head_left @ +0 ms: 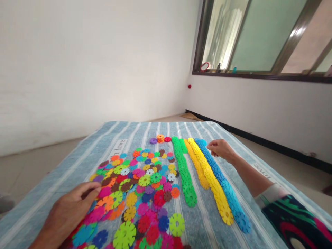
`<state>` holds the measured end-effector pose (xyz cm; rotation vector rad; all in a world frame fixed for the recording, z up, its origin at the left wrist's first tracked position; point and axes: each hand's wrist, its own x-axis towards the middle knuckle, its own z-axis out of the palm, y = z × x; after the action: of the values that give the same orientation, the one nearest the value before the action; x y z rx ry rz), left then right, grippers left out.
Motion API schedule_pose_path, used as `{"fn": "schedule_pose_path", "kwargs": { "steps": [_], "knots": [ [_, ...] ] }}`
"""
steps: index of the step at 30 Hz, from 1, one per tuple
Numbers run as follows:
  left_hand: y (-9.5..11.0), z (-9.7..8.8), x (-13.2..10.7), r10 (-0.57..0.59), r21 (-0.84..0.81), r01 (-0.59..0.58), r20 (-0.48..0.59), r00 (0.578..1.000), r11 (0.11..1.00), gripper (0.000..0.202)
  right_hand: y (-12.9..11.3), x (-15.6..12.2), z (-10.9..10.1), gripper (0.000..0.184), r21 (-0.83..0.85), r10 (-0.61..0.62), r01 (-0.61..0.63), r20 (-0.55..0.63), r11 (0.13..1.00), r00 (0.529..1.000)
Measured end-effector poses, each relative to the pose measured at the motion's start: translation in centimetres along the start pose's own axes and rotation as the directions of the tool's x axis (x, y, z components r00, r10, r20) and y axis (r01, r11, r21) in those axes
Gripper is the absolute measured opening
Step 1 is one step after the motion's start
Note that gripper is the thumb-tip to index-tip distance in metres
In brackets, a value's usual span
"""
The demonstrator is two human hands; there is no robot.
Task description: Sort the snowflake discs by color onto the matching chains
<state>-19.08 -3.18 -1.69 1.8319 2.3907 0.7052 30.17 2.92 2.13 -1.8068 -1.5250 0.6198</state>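
A heap of mixed-colour snowflake discs [141, 188] lies on a blue striped sheet [64, 173]. My left hand [68, 212] rests on the heap's left edge, fingers curled over discs near an orange one [105, 202]. To the right run overlapping rows of discs: green [185, 174], orange-yellow [197, 164], yellow [211, 180] and blue [223, 183]. My right hand [220, 149] is at the far end of the blue row, fingertips pinched together; what they hold is too small to make out.
A short orange stack [160, 138] with a purple disc [153, 140] and a red disc [167, 139] sits beyond the heap. White walls, bare floor [23, 166] and a window sill [259, 75] with small items surround the sheet.
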Motion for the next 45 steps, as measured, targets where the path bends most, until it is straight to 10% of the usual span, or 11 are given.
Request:
{"fn": "schedule_pose_path", "kwargs": {
  "steps": [15,26,40,45],
  "knots": [
    [1.4,-0.6,-1.2,0.127,-0.114,-0.119,0.069,0.989,0.986,0.033,-10.6,-16.6,6.5,0.012,0.173,-0.363,0.32,0.363,0.931,0.859],
    [1.5,0.3,-1.6,0.157,-0.141,-0.149,0.045,0.987,0.979,0.029,-13.4,-22.0,9.5,0.009,-0.139,-0.356,0.55,0.629,0.823,0.691],
    [1.5,0.8,-1.6,0.13,-0.171,-0.121,0.043,0.991,0.978,0.028,-11.0,-22.4,11.4,0.027,-0.351,-0.28,0.604,0.648,0.716,0.708],
    [1.6,0.9,-1.6,0.129,-0.186,-0.118,0.047,0.991,0.975,0.029,-10.5,-21.7,11.5,0.032,-0.504,-0.227,0.542,0.557,0.672,0.799]
  ]
}}
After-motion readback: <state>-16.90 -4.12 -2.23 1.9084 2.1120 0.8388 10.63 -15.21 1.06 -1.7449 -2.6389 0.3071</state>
